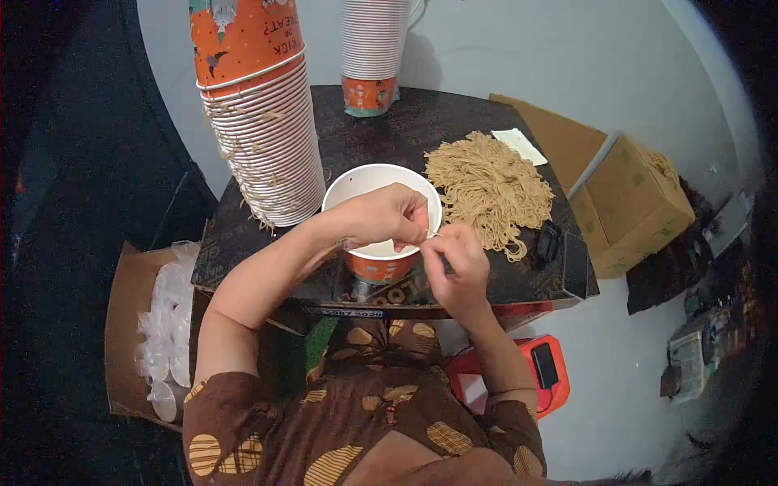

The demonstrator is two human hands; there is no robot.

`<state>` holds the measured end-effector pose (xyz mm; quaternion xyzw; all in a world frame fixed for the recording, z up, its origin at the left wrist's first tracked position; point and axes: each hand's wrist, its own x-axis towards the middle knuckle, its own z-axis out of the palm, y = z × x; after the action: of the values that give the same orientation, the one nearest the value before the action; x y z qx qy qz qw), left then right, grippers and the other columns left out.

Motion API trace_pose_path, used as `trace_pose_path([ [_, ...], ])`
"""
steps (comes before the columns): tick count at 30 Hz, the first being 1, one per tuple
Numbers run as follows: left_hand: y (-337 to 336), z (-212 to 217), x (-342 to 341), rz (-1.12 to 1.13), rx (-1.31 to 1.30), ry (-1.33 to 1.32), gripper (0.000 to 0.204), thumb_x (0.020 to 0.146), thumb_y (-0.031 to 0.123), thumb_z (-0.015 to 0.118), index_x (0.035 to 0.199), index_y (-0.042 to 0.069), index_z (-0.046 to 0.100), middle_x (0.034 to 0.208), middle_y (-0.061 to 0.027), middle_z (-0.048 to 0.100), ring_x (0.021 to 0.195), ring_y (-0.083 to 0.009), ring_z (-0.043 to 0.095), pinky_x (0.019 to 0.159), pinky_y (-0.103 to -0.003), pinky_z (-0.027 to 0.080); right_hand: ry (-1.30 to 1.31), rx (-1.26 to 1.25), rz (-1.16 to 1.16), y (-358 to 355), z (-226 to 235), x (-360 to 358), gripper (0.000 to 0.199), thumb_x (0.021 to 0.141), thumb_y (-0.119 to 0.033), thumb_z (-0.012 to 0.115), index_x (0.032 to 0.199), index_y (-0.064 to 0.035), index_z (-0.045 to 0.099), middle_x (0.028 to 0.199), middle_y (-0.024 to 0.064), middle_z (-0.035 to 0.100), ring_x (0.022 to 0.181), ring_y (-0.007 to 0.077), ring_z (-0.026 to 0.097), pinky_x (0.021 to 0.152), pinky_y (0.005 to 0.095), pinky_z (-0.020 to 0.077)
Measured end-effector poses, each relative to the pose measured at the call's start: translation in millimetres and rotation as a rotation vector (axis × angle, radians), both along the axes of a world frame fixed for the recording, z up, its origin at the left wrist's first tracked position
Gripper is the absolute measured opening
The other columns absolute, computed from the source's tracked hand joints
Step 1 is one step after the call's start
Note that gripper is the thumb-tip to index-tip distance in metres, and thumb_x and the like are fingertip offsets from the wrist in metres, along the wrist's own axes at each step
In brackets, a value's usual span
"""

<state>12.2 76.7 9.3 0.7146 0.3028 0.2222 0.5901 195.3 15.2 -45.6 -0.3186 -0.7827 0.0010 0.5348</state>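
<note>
Paper cup: one, white inside, orange outside, upright near the front edge of the dark tabletop; the interior looks nearly bare.

Left hand: lies across the cup's near rim, fingers curled together, fingertips meeting those of the other hand at the rim's right side.

Right hand: just right of the cup, thumb and forefinger pressed together on something small and pale, likely a noodle strand; too small to tell for certain.

Noodle heap: loose pale-brown strands, right of the cup and touching or nearly touching it, a few trailing toward the near edge.

Cup stack: tall, leaning, left of the cup, stray strands clinging to its rims. Second cup stack: far, centre.

Plastic lids: clear, in an open carton on the floor, near left. Cardboard box: right. Orange case: floor, near right.

Hazards: the resting wrist could tip the light cup off the near edge; an elbow could topple the leaning stack; trailing strands may slide to the floor.
</note>
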Motion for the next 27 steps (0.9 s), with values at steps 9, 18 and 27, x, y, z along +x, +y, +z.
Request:
trace_pose_path([
  [9,-9.9,4.5,-1.2,-0.006,0.125,0.021,0.01,0.081,-0.005,0.068,0.08,0.0,0.06,0.079,-0.0018,0.064,0.074,-0.0091,0.058,0.069,-0.024,0.046,0.048,-0.043,0.091,18.9,1.4,9.5,0.011,0.085,0.005,0.058,0.095,0.0028,0.062,0.097,0.0155,0.063,0.088,0.0333,0.062,0.076,0.0376,0.0506],
  [18,-31.8,-1.8,0.9,0.159,0.882,0.167,0.016,0.081,-0.002,0.069,0.085,-0.001,0.054,0.079,-0.0114,0.06,0.074,-0.0258,0.062,0.066,-0.035,0.048,0.136,-0.285,0.184,14.1,8.3,8.4,0.008,0.085,0.005,0.061,0.092,0.003,0.062,0.087,0.0144,0.061,0.076,0.0268,0.063,0.066,0.0332,0.049],
  [27,-35.1,-19.4,-3.1,0.318,1.317,0.26,0.021,0.079,-0.001,0.069,0.09,0.003,0.052,0.079,-0.0138,0.059,0.067,-0.0339,0.064,0.054,-0.041,0.05,0.113,-0.334,0.128,14.3,15.4,2.9,0.019,0.088,0.002,0.059,0.105,0.0036,0.067,0.089,0.0166,0.061,0.08,0.0296,0.063,0.071,0.0358,0.0498],
])
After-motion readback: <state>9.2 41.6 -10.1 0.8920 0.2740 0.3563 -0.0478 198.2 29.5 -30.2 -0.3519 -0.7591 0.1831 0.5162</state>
